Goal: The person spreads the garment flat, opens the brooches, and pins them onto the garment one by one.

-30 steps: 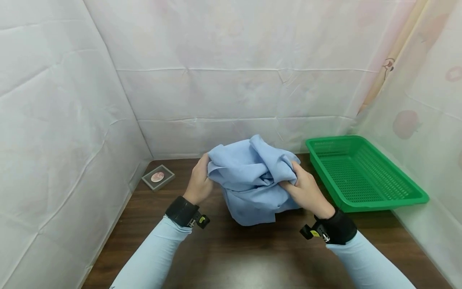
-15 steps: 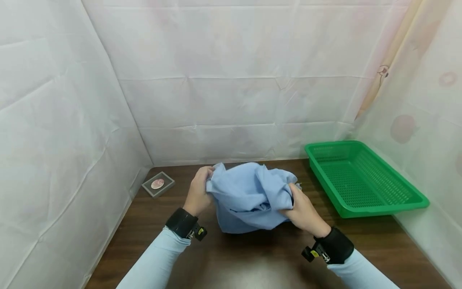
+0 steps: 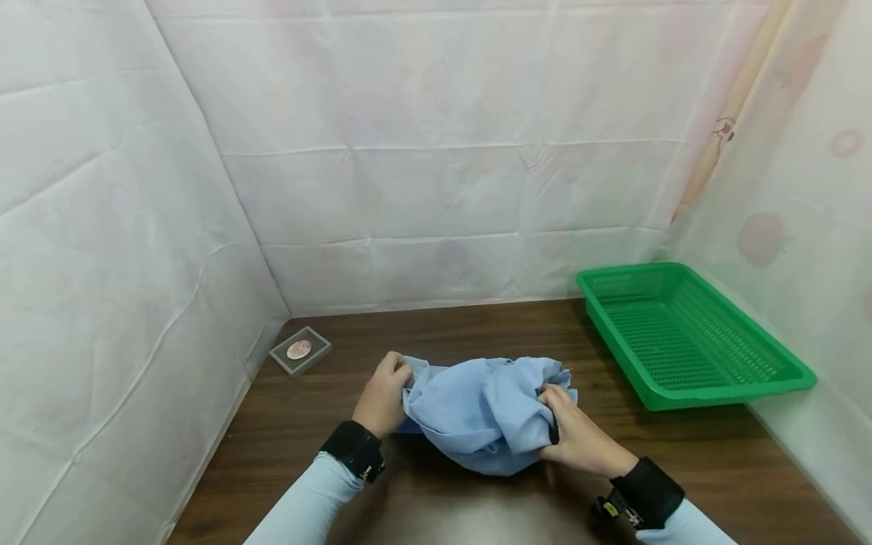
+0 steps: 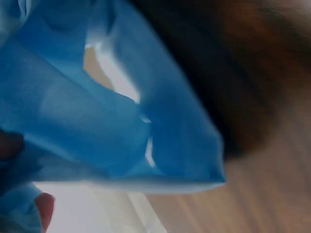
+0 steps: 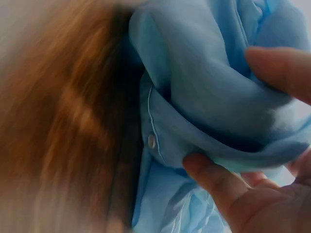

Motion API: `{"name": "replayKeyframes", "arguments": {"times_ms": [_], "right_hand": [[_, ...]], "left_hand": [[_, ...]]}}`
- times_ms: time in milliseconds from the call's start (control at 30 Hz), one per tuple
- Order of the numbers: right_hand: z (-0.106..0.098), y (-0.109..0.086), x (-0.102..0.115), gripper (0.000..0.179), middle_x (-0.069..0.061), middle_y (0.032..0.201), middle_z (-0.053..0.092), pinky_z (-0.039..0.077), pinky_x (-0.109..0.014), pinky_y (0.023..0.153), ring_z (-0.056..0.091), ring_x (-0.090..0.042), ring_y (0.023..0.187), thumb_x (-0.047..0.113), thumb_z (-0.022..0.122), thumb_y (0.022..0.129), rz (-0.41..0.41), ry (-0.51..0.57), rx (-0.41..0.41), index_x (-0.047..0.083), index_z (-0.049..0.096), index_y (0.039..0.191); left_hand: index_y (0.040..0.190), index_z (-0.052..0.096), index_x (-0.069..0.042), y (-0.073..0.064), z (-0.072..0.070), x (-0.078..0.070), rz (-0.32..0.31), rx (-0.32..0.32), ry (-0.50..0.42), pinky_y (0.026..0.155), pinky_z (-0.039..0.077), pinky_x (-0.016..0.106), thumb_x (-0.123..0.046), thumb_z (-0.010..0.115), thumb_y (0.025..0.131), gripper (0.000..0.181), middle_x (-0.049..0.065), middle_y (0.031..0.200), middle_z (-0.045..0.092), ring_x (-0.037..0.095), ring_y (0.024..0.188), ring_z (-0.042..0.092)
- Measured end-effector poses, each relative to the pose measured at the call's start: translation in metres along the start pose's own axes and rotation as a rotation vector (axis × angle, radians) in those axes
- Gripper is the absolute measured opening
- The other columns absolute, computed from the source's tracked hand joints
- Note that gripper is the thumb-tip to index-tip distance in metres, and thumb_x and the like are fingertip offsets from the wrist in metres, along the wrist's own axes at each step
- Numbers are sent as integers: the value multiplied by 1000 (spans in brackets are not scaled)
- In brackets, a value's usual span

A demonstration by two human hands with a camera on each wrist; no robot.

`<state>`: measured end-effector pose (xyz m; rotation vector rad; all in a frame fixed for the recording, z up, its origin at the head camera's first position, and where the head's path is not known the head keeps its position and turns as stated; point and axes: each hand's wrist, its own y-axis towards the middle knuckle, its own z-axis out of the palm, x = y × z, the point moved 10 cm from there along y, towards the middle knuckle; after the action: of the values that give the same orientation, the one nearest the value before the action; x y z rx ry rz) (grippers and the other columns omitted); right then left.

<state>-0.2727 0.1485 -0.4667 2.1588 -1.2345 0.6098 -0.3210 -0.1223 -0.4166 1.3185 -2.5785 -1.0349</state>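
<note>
As we lower the blue cloth (image 3: 470, 405) toward the tabletop (image 3: 286, 424), our left hand (image 3: 383, 397) and right hand (image 3: 579, 439) pinch it, still bunched.

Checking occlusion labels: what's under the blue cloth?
Only the table, shadowed, shows along the near edge of the cloth, which the left hand and right hand hold. Anything beneath its middle is covered; can't tell.

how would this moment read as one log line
left hand: grips cloth; right hand: grips cloth; cloth: blue, bunched; basket: green, right side, untouched
</note>
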Motion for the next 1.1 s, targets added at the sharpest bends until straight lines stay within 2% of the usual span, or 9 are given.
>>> {"name": "replayKeyframes", "arguments": {"times_ms": [133,233,400,533,633,733,900,1100], "right_hand": [[-2,-5,-3,57,0,122,41,44,-31,83,45,-19,109,15,87,65,-36,-36,39,22,45,103],[-2,-7,-4,55,1,113,40,42,-28,78,44,-18,101,15,87,66,-45,-47,72,21,45,100],[4,-8,-8,50,-2,108,37,39,-28,72,42,-21,97,8,81,66,9,-77,128,19,41,93],[9,-6,-8,48,-3,104,34,36,-28,69,42,-21,92,8,79,68,24,-121,118,18,38,91],[11,-4,-5,49,-3,102,34,35,-27,69,42,-19,91,11,81,71,17,-148,92,17,37,91],[15,-2,-4,48,-4,101,33,35,-27,67,42,-20,88,5,79,71,21,-158,76,16,37,92],[22,1,-6,48,-6,102,33,36,-27,62,44,-20,84,-5,73,66,63,-166,61,15,38,92],[32,3,-10,46,-6,101,34,34,-24,52,44,-18,77,-7,71,66,116,-181,41,17,40,90]], "left_hand": [[78,52,-14,-11,16,-2,25,105,51,71,49,28,16,70,60,39,2,99,45,15,86,46],[81,53,-16,-20,26,0,10,180,70,72,49,27,12,73,58,42,-1,99,43,13,86,45],[85,54,-20,-36,40,1,30,281,40,74,48,26,-2,80,58,42,-6,97,39,10,87,43],[87,55,-21,-44,44,1,54,306,-5,73,47,26,-12,86,59,43,-7,96,39,9,86,43],[88,55,-20,-48,47,3,64,315,-9,72,47,25,-19,88,59,43,-7,96,39,9,85,44],[89,56,-21,-51,49,6,65,321,-5,72,47,25,-23,89,59,45,-6,96,39,9,85,44],[92,58,-20,-59,53,12,41,344,-5,72,48,27,-22,91,55,50,-6,98,39,10,85,45],[101,60,-21,-72,64,19,-15,438,3,78,49,30,-28,92,54,58,-8,101,40,10,90,47]]}}
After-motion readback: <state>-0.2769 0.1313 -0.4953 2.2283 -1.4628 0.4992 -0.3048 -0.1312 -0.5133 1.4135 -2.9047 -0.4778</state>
